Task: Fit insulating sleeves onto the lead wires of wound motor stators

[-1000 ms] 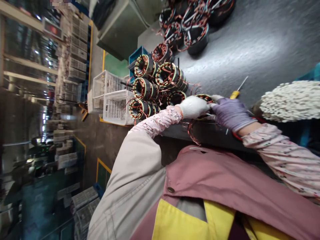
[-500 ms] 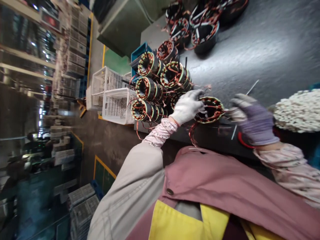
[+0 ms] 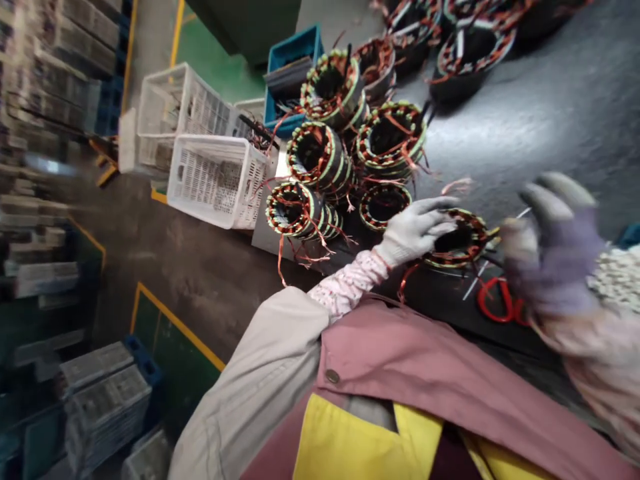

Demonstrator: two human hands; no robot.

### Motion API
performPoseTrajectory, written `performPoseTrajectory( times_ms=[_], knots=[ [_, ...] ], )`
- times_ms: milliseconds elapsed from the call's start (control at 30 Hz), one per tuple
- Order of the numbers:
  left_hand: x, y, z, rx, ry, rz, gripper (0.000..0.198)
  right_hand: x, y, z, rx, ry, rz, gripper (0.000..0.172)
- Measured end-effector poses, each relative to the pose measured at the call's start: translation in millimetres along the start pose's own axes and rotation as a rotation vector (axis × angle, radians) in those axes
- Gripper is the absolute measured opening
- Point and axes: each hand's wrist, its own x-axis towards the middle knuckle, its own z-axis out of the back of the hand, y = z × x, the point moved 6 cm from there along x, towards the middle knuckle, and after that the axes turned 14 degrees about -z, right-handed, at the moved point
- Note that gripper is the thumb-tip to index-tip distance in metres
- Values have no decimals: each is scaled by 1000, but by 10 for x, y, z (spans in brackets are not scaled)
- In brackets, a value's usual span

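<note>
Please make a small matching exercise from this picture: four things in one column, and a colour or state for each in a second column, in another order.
Things:
1. left hand
2. right hand
3. nearest mesh crate
4. crate behind the stators

Colours or states:
A. blue
B. white
C. white glove, on a wound stator
D. purple glove, fingers spread, blurred

Right pairs: 1-C, 2-D, 3-B, 4-A

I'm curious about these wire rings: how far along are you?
Hard to be sure. Maybe done: the far rings, with white strips among their wires. In hand: one ring under the white-gloved left hand, with the purple-gloved right hand held up clear of it. Left: the nearby rings, their wires hanging loose.
</note>
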Motion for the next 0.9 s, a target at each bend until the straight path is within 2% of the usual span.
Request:
performPoseTrajectory(
  times_ms=[67,133,233,300,367,467,600,667,733,800,867,900],
  knots=[
    [-332,120,50,-141,-217,170,31,-327,77,-2,-155,29,168,55],
    [-657,227,8,-258,-292,285,23,-513,123,-147,-384,71,300,43],
    [-1020,360,-39,-379,-324,353,14,-495,155,-336,-569,115,347,24],
    [-1184,458,-22,-416,-381,401,12,-409,247,-315,-564,107,370,16],
    [-1283,541,-8,-441,-431,436,11,-319,427,-214,-538,51,409,16],
    [-1330,600,-50,-449,-405,442,11,-139,799,-236,-551,59,462,22],
    [-1338,567,-168,-414,-252,391,9,194,1234,-702,-564,248,476,23],
    [-1329,470,-214,-382,-170,282,9,305,1320,-856,-546,276,479,21],
    [-1310,325,-242,-346,-93,147,13,309,1253,-836,-511,269,490,30],
    [-1258,153,-238,-336,-49,28,17,202,1032,-603,-381,194,482,39],
    [-1129,-28,-186,-336,-53,-62,22,53,624,-223,-181,31,343,42],
    [-1025,-117,-145,-328,-69,-96,25,-13,336,-39,-105,-61,177,43]
  ],
)
